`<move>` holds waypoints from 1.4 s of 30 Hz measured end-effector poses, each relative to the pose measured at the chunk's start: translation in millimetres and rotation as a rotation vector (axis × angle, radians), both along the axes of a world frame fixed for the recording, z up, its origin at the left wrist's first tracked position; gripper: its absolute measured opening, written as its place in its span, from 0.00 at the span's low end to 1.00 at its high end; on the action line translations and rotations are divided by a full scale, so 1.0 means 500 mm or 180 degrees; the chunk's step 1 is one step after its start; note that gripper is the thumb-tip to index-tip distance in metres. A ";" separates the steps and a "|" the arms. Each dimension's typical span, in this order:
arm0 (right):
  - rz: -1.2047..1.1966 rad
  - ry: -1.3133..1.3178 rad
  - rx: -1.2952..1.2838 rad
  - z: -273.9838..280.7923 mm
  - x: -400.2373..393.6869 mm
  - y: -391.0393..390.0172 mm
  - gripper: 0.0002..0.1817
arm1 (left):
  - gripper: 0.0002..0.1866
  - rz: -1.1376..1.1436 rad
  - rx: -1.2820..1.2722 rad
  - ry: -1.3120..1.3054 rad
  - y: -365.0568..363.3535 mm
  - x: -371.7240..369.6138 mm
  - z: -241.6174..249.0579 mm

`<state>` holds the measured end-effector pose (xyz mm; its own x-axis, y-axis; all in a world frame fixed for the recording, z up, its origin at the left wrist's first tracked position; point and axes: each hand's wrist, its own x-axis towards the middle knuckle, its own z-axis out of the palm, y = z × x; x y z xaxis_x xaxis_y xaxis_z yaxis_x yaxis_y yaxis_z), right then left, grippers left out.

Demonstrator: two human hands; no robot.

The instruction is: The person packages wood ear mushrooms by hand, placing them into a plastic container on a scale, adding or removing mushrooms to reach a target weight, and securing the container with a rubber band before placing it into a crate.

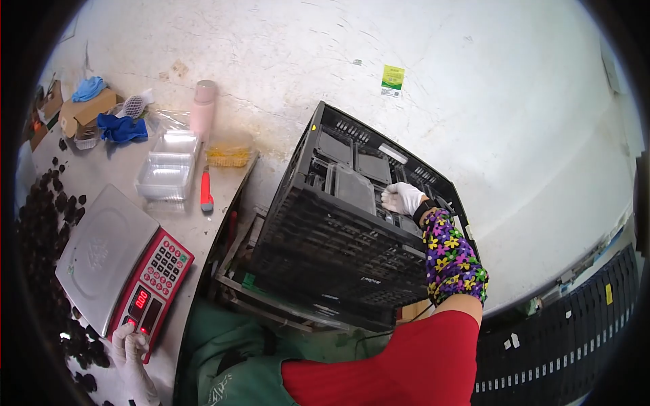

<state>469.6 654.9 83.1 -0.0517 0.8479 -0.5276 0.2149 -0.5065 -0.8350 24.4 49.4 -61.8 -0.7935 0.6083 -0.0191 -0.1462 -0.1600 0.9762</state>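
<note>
The right hand [402, 198], gloved, curls its fingers at the edge of a grey-black box [353, 193] in the crate [325, 233]; whether they are clamped on it cannot be told. The box lies just left of those fingers, and the right hand is much the nearer. The crate's long axis slants from upper left down to lower right.

The left hand [130, 362], also gloved, has bent fingertips at the front panel of the scale [112, 254]; whether they are apart or together is unclear. The display reads 0.00.

Dark pieces [40, 233] lie on the table [227, 186] beside the scale; clear tubs [166, 176] and a red knife [206, 191] lie beyond. A scuffed white wall [271, 54] stands behind.
</note>
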 end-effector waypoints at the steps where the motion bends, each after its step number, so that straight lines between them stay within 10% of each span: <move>1: -0.0004 -0.0077 0.0121 -0.002 0.003 0.009 0.11 | 0.09 0.0078 -0.0034 0.0006 0.004 0.012 0.012; 9: 0.0187 -0.0454 0.0381 0.002 0.005 -0.002 0.16 | 0.09 0.0192 -0.0037 -0.0036 0.013 0.020 0.021; 15: 0.0975 -0.1523 0.0051 0.111 0.026 -0.044 0.47 | 0.10 0.0115 -0.0024 -0.0050 0.002 0.003 0.004; 26: 0.2597 -0.0906 0.0126 0.094 -0.152 -0.151 0.38 | 0.09 0.0186 -0.0296 -0.0120 0.003 0.012 -0.007; 29: 0.3053 -0.2588 0.1453 0.110 -0.162 -0.152 0.37 | 0.10 0.0211 -0.0283 -0.0028 0.021 0.043 0.041; 32: 0.0725 -0.2496 0.2919 0.082 -0.045 0.004 0.23 | 0.10 0.0210 -0.0251 -0.0007 0.013 0.041 0.040; 34: 0.0864 -0.3341 0.1973 0.086 -0.005 0.056 0.19 | 0.09 0.0191 -0.0213 -0.0022 0.004 0.033 0.034; 36: 0.2911 -0.4242 0.1913 0.023 0.051 0.121 0.19 | 0.09 0.0182 -0.0174 -0.0046 -0.003 0.032 0.031; 38: 0.0223 -0.1926 0.0846 0.055 -0.052 -0.005 0.17 | 0.11 0.0167 -0.0221 -0.0060 -0.013 0.034 0.030; 39: 0.1671 -0.2637 0.1501 -0.036 0.059 0.161 0.18 | 0.10 0.0167 -0.0200 -0.0047 -0.016 0.035 0.028; 41: 0.0891 -0.2353 0.0553 0.065 -0.032 0.014 0.20 | 0.09 0.0274 -0.0247 -0.0087 -0.015 0.044 0.039; 42: 0.2128 -0.2923 0.1233 0.068 -0.005 0.012 0.21 | 0.08 0.0340 -0.0274 -0.0139 -0.013 0.052 0.045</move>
<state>467.3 660.9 117.4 -0.2802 0.9072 -0.3137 0.9347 0.1834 -0.3045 50.2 42.9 -39.2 -0.8509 0.5150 -0.1035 -0.1754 -0.0928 0.9801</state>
